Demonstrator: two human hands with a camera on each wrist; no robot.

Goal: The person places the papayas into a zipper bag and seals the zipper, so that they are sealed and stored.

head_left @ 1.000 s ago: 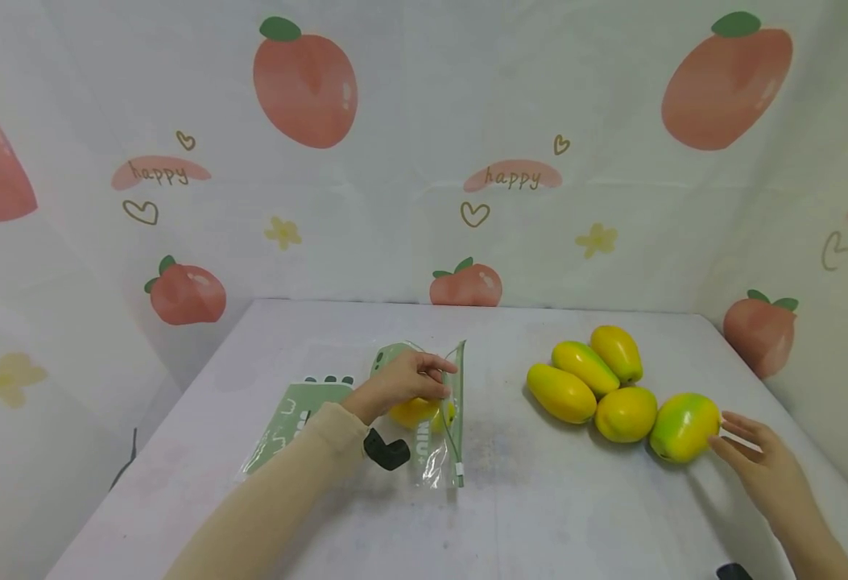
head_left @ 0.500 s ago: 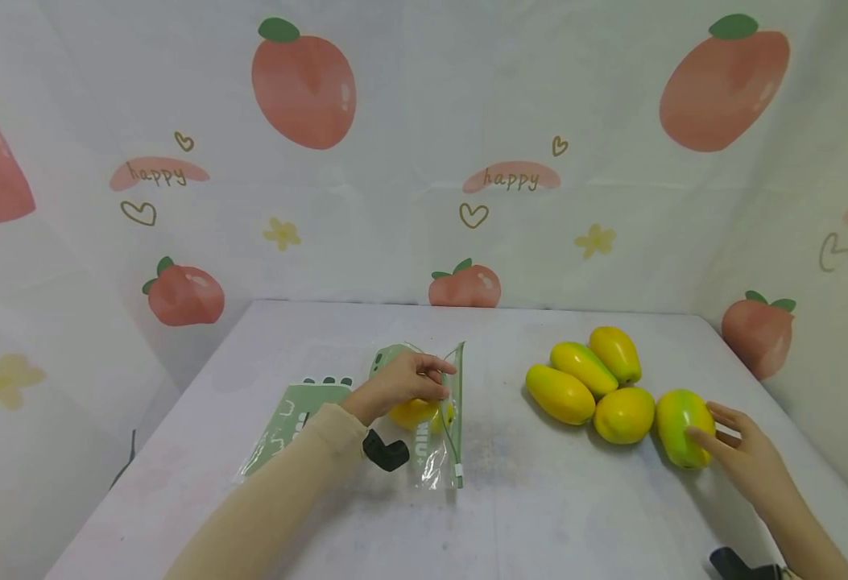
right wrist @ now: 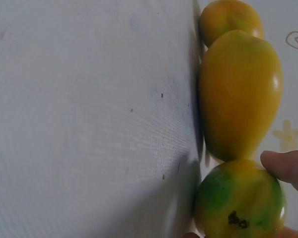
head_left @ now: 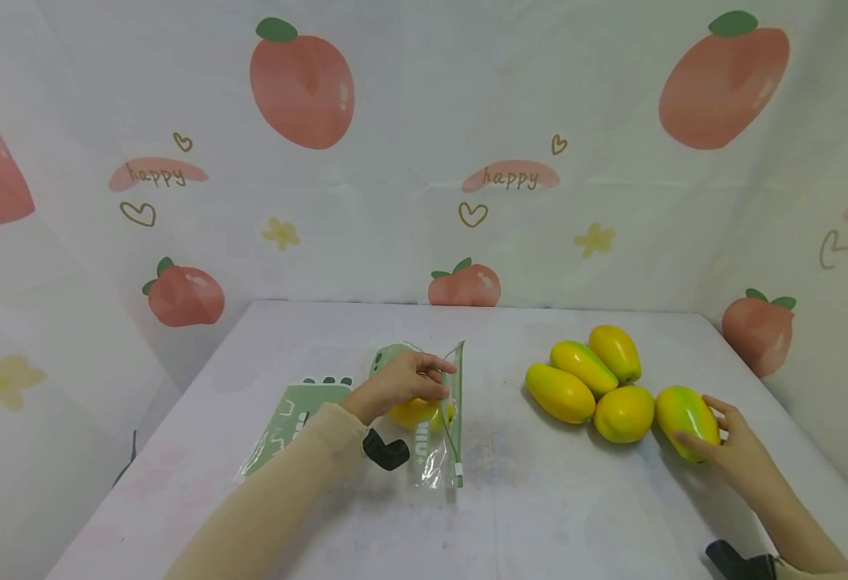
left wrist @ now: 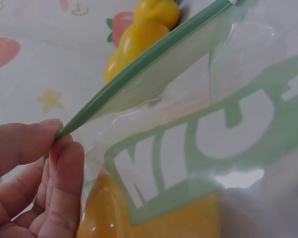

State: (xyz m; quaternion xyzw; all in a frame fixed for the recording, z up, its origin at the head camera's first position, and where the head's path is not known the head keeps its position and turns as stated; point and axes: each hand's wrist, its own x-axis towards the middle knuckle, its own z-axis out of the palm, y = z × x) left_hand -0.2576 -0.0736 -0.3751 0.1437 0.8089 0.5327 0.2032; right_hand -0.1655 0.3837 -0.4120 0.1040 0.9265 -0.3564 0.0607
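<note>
My left hand (head_left: pixel 398 385) pinches the green zip edge of a clear slider bag (head_left: pixel 434 463), holding its mouth apart. Thumb and fingertips meet on the strip's end in the left wrist view. Inside the bag lies a yellow mango (left wrist: pixel 179 218), partly covered by green print and my hand. On the right, my right hand (head_left: pixel 741 451) grips a yellow-green mango (head_left: pixel 684 417) from its right side, thumb in front and fingers behind. In the right wrist view this mango (right wrist: pixel 241 203) shows its dark stem end, right beside another mango (right wrist: pixel 241 94).
Several more yellow mangoes (head_left: pixel 560 393) lie in a cluster left of the gripped one. A second green-printed bag (head_left: pixel 286 427) lies flat at the left, partly under my left forearm. A printed curtain (head_left: pixel 395 201) stands behind the white table (head_left: pixel 525 515).
My right hand has moved left and closed round the rightmost mango, which has turned a little. My left hand and the bag have stayed in place.
</note>
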